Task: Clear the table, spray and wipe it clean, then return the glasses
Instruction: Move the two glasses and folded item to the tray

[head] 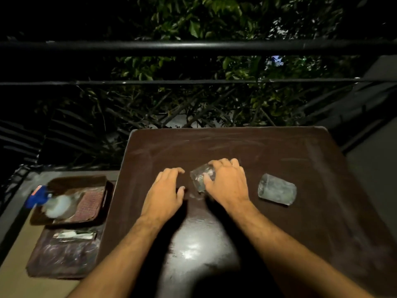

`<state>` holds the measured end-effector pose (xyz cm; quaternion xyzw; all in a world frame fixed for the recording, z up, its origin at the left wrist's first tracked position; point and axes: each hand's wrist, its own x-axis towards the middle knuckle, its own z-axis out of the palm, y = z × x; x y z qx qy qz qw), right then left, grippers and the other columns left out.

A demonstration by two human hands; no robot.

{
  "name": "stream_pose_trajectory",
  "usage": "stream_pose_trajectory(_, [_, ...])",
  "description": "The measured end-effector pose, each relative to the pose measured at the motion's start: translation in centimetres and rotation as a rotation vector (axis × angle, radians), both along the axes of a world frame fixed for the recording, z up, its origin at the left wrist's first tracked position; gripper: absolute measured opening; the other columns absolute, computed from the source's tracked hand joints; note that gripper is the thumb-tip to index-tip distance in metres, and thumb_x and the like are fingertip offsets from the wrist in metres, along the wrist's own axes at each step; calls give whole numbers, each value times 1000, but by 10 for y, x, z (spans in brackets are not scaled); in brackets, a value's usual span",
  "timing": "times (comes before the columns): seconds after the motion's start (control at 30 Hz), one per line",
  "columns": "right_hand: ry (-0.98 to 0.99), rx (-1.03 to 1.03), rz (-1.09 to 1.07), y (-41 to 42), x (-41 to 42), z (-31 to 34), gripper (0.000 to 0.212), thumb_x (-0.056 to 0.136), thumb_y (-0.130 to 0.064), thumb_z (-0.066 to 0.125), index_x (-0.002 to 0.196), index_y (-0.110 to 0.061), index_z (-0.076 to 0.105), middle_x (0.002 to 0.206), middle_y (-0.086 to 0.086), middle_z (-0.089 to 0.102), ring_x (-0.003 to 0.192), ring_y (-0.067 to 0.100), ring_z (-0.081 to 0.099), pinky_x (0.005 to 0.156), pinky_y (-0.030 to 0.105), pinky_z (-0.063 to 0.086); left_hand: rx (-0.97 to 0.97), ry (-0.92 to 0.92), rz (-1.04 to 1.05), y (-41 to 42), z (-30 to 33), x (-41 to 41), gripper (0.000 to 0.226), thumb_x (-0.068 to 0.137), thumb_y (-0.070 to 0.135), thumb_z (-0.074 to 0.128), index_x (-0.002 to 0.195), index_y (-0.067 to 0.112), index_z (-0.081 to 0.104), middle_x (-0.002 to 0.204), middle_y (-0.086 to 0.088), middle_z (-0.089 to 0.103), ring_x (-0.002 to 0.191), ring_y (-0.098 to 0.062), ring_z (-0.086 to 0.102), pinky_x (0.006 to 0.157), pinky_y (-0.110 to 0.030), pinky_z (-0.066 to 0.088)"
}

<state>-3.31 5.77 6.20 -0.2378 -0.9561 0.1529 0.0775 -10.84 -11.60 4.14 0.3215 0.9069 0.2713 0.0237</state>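
Note:
On the dark brown table (300, 222) my right hand (227, 183) grips a clear glass (200, 177) from above, tilted with its base near the tabletop. My left hand (165, 194) rests just left of that glass, fingers spread and holding nothing. A second clear glass (277, 192) stands alone to the right of my right hand. Off the table to the left, a spray bottle (53, 203) with a blue trigger lies in a dark tray (108, 190) beside a reddish checked cloth (89, 204).
A black metal railing (193, 47) runs behind the table, with foliage beyond it. A dark flat board (62, 254) with a small packet (75, 235) lies below the tray on the lower surface at the left.

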Motion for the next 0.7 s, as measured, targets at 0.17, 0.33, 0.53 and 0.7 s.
stream_pose_trajectory(0.17, [-45,52,-20,57,37,-16,54,90,-48,58,137,-21,57,130,2,61,121,27,44,101,42,40,-137,-38,-45,44,-10,8,65,78,23,74,136,21,44,137,2,48,128,-20,43,107,-39,40])
stream_pose_trajectory(0.33, [-218,128,0,100,70,-40,78,87,-46,65,153,-16,36,152,10,44,149,35,23,123,47,23,-296,-44,-78,72,-27,8,85,78,27,77,149,16,32,155,-6,34,147,-25,23,120,-38,24])
stream_pose_trajectory(0.53, [-352,107,34,115,80,-66,92,88,-33,70,160,-15,16,163,14,25,155,37,10,128,46,4,-404,-28,-121,95,-40,2,90,83,30,73,155,20,19,161,-9,22,149,-30,15,123,-39,13])
stream_pose_trajectory(0.7, [-344,79,-7,123,82,-74,106,86,-30,74,161,-22,0,168,13,9,156,36,3,126,46,1,-398,-111,-59,101,-47,-2,94,83,24,75,154,33,16,162,-13,18,149,-35,14,122,-42,17])
